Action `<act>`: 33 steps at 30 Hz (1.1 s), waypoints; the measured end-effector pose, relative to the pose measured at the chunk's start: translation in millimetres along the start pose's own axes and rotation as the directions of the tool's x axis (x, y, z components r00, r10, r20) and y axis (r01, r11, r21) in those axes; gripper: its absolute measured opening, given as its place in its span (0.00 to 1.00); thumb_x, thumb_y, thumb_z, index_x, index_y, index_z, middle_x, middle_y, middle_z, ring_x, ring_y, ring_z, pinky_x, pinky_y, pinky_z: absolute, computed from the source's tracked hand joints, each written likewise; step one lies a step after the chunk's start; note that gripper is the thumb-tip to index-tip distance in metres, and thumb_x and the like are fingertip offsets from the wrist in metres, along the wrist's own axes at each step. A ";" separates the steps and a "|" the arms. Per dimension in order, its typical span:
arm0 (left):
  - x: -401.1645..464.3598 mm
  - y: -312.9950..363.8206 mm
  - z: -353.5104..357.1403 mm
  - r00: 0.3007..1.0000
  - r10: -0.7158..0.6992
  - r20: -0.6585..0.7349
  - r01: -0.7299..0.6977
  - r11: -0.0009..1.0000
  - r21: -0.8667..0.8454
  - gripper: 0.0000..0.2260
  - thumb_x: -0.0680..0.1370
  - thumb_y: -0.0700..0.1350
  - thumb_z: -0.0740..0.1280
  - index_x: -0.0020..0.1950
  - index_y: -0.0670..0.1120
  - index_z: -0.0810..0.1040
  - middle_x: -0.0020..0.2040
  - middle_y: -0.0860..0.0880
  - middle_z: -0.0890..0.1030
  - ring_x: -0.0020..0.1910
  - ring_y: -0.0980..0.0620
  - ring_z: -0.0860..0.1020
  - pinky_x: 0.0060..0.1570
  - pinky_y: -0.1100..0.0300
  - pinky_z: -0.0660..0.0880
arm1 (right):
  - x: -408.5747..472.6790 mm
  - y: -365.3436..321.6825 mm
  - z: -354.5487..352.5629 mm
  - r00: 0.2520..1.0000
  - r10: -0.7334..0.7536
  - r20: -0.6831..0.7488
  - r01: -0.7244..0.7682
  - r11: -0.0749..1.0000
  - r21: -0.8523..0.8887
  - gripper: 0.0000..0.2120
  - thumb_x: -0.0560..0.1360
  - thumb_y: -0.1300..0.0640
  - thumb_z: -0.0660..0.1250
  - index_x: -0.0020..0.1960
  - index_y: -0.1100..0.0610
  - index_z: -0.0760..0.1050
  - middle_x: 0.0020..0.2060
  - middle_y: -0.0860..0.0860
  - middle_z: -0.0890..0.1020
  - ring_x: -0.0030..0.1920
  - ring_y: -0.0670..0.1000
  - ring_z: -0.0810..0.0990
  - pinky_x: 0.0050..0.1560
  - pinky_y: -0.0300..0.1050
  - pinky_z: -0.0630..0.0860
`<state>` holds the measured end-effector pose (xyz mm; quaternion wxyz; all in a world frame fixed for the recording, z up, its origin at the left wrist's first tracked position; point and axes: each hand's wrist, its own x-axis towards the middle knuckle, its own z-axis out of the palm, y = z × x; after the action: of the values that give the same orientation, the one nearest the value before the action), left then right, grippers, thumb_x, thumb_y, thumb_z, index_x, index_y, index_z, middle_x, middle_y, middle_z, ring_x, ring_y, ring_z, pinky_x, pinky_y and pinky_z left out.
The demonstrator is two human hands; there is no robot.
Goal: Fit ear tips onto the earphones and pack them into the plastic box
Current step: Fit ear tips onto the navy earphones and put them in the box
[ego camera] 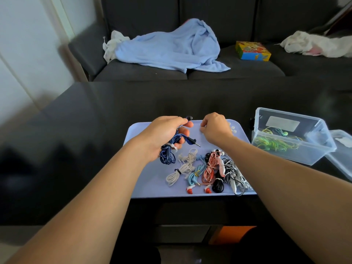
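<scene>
My left hand (165,134) grips a bundled dark blue earphone (167,155) over the pale blue tray (152,189), one black earbud (189,118) sticking up past my fingers and the jack plug (196,143) hanging free. My right hand (215,128) hovers at the tray's far edge with fingertips pinched together beside small white ear tips (232,129); whether it holds one is hidden. White (182,168), light blue, pink (210,168), black and grey-white earphone bundles lie on the tray's near half. The clear plastic box (316,149) at the right holds a green-yellow earphone (272,143).
The tray rests on a dark glossy table (95,121). The box's clear lid (342,149) lies right of the box. Behind the table stands a dark sofa with a light blue towel (171,46), a colourful carton (252,50) and white cloths.
</scene>
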<state>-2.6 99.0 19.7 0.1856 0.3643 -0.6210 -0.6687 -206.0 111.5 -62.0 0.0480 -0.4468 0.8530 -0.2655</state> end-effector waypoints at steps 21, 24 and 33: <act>30.1 -18.3 -33.2 0.890 -0.182 -0.419 0.279 0.942 0.184 0.10 0.83 0.39 0.59 0.45 0.42 0.77 0.39 0.44 0.79 0.27 0.50 0.70 0.26 0.63 0.63 | -19.3 9.8 -29.8 0.999 -0.050 -0.014 0.052 0.966 0.252 0.06 0.78 0.61 0.69 0.53 0.58 0.84 0.44 0.52 0.84 0.45 0.51 0.82 0.49 0.46 0.81; 28.9 -19.8 -46.6 0.882 -0.168 -0.439 0.263 0.951 0.164 0.11 0.83 0.38 0.58 0.43 0.41 0.76 0.39 0.44 0.78 0.27 0.50 0.69 0.26 0.62 0.62 | -16.9 6.8 -27.9 0.998 -0.062 -0.003 0.061 0.965 0.256 0.06 0.79 0.59 0.69 0.51 0.57 0.84 0.44 0.52 0.84 0.44 0.49 0.82 0.45 0.41 0.79; 25.4 -21.6 -40.7 0.928 -0.082 -0.364 0.142 0.980 0.141 0.08 0.82 0.38 0.62 0.58 0.40 0.78 0.42 0.43 0.83 0.29 0.52 0.71 0.25 0.62 0.65 | -15.9 -39.2 10.1 0.974 -0.193 0.122 0.170 0.970 0.174 0.02 0.77 0.59 0.72 0.47 0.53 0.80 0.48 0.50 0.80 0.45 0.49 0.80 0.39 0.38 0.74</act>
<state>14.1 56.4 -6.1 0.2259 0.5284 -0.6083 -0.5475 -164.4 101.9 -53.7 0.1186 -0.5350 0.7785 -0.3061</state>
